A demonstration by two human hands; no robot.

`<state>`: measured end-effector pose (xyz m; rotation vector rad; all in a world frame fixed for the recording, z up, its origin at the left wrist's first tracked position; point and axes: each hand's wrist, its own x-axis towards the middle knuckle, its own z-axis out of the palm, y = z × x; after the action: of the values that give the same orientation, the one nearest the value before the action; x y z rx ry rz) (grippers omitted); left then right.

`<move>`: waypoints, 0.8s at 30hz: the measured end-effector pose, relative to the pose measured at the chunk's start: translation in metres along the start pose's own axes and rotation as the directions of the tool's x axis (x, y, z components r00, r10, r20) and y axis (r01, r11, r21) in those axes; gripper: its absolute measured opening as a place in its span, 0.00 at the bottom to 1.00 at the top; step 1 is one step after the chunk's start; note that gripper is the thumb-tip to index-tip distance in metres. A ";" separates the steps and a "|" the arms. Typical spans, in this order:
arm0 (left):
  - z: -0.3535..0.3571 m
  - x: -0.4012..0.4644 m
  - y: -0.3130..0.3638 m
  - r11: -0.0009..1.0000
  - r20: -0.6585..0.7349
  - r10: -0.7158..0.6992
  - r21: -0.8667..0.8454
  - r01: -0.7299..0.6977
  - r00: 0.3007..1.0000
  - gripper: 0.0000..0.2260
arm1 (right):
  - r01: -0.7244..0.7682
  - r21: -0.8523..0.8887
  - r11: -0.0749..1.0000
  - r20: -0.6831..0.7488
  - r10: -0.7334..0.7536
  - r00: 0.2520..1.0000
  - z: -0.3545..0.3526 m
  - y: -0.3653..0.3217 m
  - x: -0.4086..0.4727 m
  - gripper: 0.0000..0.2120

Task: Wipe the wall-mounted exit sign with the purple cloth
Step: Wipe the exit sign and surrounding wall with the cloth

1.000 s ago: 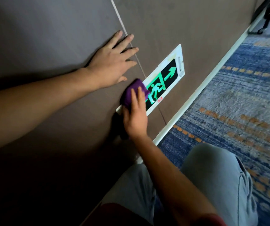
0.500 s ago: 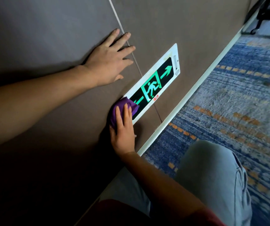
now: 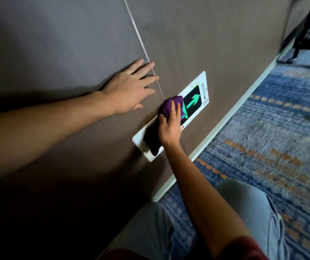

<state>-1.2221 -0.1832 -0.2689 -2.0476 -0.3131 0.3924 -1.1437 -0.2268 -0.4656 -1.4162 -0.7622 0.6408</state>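
**Cloth pressed to the middle of a low exit sign, other hand bracing on the wall**

Brown wall panelling (image 3: 187,34) fills most of the view, meeting a white skirting board (image 3: 231,117) and a blue patterned carpet (image 3: 281,128) below. Low on that wall sits the exit sign (image 3: 195,102), a white-framed plate with a dark face and a glowing green arrow.

At the centre of the sign the right hand (image 3: 169,126) has its grip closed on the purple cloth (image 3: 171,106): the fingers lie flat over the bunched fabric and the thumb tucks in at its near side, so the wad is pinned against the sign's face. Bunching it this way likely gives a thick pad to push with. Ahead of the grip the arrow end of the sign is uncovered; behind the grip, towards the wrist, the dark face lies in the hand's shadow down to the white corner of the frame. The running-figure symbol is mostly hidden under the cloth.

Above and to the side of the grip, the left hand (image 3: 129,91) rests open on the wall, fingers spread across a thin panel seam (image 3: 141,40), holding nothing. It probably steadies the person, who appears to be crouched close to the floor, with grey trouser knees (image 3: 253,212) showing beneath the right forearm.

Judging by the cloth's place mid-sign, the wiping is under way rather than finished.
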 end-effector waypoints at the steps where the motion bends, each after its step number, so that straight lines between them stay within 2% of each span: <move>1: -0.001 0.001 0.001 1.000 -0.003 -0.005 0.000 0.005 1.000 0.29 | -0.009 -0.024 1.000 0.014 0.009 1.000 -0.010 0.000 0.011 0.31; 4: -0.001 -0.001 0.001 1.000 0.013 -0.015 0.010 0.014 1.000 0.29 | -0.053 -0.074 0.996 0.030 0.055 0.998 -0.028 -0.004 0.040 0.32; 8: -0.001 -0.003 0.001 1.000 -0.001 -0.004 0.012 0.004 1.000 0.28 | -0.068 -0.053 0.996 -0.024 0.066 0.998 -0.019 -0.012 0.033 0.31; 12: 0.000 -0.002 0.000 1.000 0.011 0.015 0.004 -0.015 1.000 0.29 | -0.030 0.061 0.998 -0.121 0.037 0.992 0.015 -0.012 -0.031 0.28; 15: 0.003 0.000 -0.002 1.000 0.007 0.027 0.008 -0.027 1.000 0.30 | 0.045 0.091 0.995 -0.088 -0.037 0.995 0.051 -0.010 -0.100 0.31; 18: 0.005 0.000 -0.004 0.999 -0.009 0.028 0.017 -0.028 1.000 0.30 | 0.043 0.091 0.995 -0.048 -0.038 0.998 0.070 -0.011 -0.137 0.32; 21: 0.004 0.000 -0.007 1.000 0.002 0.026 0.016 -0.026 1.000 0.29 | 0.047 0.110 0.993 -0.030 -0.044 0.999 0.067 -0.013 -0.127 0.31; 24: 0.002 0.000 -0.006 1.000 0.005 0.020 0.008 -0.020 1.000 0.29 | 0.024 0.202 0.979 -0.084 -0.007 0.996 0.054 -0.015 -0.095 0.30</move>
<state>-1.2234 -0.1793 -0.2646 -2.0431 -0.2934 0.4106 -1.2453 -0.2688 -0.4582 -1.2412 -0.6233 0.6253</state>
